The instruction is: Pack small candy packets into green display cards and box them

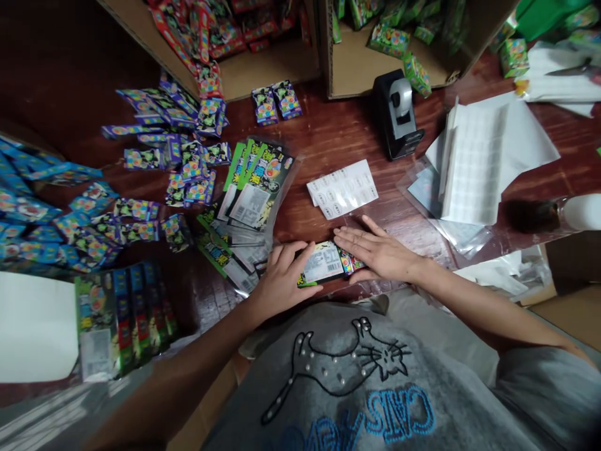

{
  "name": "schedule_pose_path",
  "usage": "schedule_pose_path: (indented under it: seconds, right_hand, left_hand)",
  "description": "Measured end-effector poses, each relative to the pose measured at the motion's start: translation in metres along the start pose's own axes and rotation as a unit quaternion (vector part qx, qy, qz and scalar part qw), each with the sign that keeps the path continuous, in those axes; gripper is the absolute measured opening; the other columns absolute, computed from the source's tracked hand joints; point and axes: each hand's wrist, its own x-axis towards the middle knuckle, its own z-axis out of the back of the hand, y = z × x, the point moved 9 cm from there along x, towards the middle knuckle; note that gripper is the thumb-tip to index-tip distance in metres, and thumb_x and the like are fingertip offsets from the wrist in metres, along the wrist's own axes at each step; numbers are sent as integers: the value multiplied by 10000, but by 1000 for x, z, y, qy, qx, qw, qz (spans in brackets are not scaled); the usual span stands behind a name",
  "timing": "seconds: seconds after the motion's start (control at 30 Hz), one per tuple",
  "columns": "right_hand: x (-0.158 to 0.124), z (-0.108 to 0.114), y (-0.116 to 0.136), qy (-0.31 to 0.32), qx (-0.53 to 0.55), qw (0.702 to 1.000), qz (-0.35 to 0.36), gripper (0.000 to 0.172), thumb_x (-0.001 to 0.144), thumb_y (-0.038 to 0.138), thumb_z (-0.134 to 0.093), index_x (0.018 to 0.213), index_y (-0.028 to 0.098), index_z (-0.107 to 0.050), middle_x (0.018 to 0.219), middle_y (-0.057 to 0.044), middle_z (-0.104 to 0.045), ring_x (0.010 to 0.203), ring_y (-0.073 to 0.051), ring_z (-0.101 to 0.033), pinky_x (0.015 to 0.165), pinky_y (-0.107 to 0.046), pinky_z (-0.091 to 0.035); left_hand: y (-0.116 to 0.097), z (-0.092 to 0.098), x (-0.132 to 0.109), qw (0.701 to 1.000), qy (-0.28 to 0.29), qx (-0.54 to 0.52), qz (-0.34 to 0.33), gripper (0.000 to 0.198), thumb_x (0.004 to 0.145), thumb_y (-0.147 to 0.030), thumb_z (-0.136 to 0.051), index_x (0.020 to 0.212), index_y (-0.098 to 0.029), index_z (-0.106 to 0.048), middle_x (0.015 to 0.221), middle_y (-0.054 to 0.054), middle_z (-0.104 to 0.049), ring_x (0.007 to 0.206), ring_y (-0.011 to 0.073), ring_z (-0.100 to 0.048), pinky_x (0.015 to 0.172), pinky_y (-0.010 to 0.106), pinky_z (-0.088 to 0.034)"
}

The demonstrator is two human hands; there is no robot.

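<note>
On the dark red table (322, 138), we see the packet (322, 263) lying close before the person's body. Its white panel bears printed lines, but they are too small for us to read. The left hand (284, 275) curves over its left end; we cannot tell if it grips or only presses. The right hand (378, 250) rests flat on the right end, unclenched, fingers stretched over small colourful boxes (348, 262). Beyond are white sticker sheets (347, 188) with oval labels, also unreadable to us. Fanned bagged cards (256, 188) carry big Chinese characters in bright colours. On the grey shirt (338, 391), we read "CATS" upside down, in blue.
</note>
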Motion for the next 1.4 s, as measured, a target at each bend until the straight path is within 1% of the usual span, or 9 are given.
schedule_pose_path:
  seconds: [0.13, 0.33, 0.4, 0.53, 0.6, 0.77, 0.97, 1.2, 1.4]
  right_hand:
    - [-22, 11, -16, 10, 5, 999, -38, 1134, 895, 820, -612, 1737, 216, -152, 1766, -194, -290, 1648, -388, -277, 1324, -726, -20]
    - [-12, -5, -17, 3, 62, 998, -8, 698, 1042, 565, -607, 1618, 204, -447, 1655, -173, -513, 1547, -301, -480, 1333, -669, -200]
    - [-8, -6, -17, 4, 74, 997, -10, 733, 1034, 581, -612, 1629, 195, -426, 1656, -188, -506, 1555, -303, -469, 1338, -669, -179]
    - [-16, 1, -20, 55, 99, 994, -12, 1054, 912, 691, -727, 1709, 194, -249, 1757, -221, -312, 1644, -360, -298, 1333, -705, -80]
    - [-20, 7, -24, 69, 97, 993, -11, 1024, 916, 671, -735, 1708, 224, -264, 1748, -189, -354, 1635, -361, -315, 1326, -719, -4]
    - [-17, 18, -30, 15, 78, 997, -7, 732, 985, 568, -682, 1612, 256, -468, 1558, -114, -628, 1486, -300, -532, 1320, -704, 74]
    - [-21, 14, -30, -15, 71, 997, -15, 762, 941, 542, -705, 1605, 258, -464, 1531, -119, -647, 1449, -307, -573, 1320, -699, 95]
    - [-25, 37, -34, -98, 36, 993, -59, 727, 942, 536, -702, 1562, 222, -490, 1483, -149, -671, 1412, -329, -601, 1339, -692, 47]
    - [-32, 30, -24, -80, 29, 994, -66, 671, 958, 513, -695, 1527, 205, -516, 1454, -151, -686, 1383, -336, -623, 1320, -718, 100]
  left_hand:
    - [-3, -1, 3, 1000, 10, 3, 10, 937, 860, -463, -826, 1642, -215, -372, 1457, 176, -548, 1295, 384, -521, 1140, 535, -445]
    - [-11, -7, 14, 1000, 6, -5, -2, 968, 856, -477, -833, 1646, -197, -350, 1467, 190, -536, 1308, 392, -502, 1145, 541, -437]
    - [-11, -7, 16, 1000, 5, -12, -2, 969, 854, -477, -834, 1649, -207, -349, 1470, 186, -535, 1314, 393, -501, 1148, 544, -432]
    - [-11, -6, 16, 1000, 16, -8, -3, 955, 852, -456, -835, 1644, -214, -360, 1462, 174, -542, 1297, 379, -510, 1143, 533, -436]
    - [-10, -6, 16, 1000, 22, -4, -2, 949, 847, -457, -839, 1637, -216, -371, 1458, 168, -544, 1290, 377, -510, 1144, 529, -436]
    - [-10, -8, 15, 1000, 27, -10, -1, 954, 854, -476, -829, 1644, -232, -353, 1474, 163, -529, 1315, 378, -498, 1165, 537, -416]
    - [-10, -8, 13, 1000, 27, -10, 6, 951, 856, -451, -832, 1641, -209, -352, 1472, 174, -525, 1325, 378, -498, 1161, 532, -420]
    - [-10, -7, 13, 999, 5, -27, 39, 953, 859, -469, -825, 1654, -254, -346, 1450, 156, -526, 1307, 370, -502, 1149, 525, -432]
    - [-4, -2, 13, 998, -25, -24, 51, 953, 855, -472, -833, 1651, -256, -356, 1438, 157, -528, 1289, 367, -509, 1142, 519, -443]
